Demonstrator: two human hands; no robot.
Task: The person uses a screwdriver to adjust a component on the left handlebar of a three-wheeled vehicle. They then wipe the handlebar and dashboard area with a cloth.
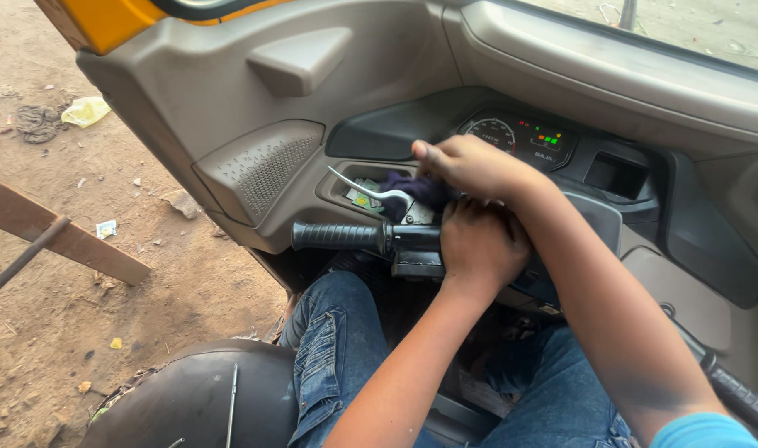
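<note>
Inside small three-wheeler cab, parked outdoors on dirt yard. Grey plastic dashboard (255,91) in front, with round speed dial (493,133) and little coloured lights (549,135). Handlebar with black rubber grip (337,236) and shiny metal lever (369,189), not steering wheel. Open side shows brown dirt ground (55,315) with bits of litter (85,110). Wooden plank (64,236) lies outside.
</note>
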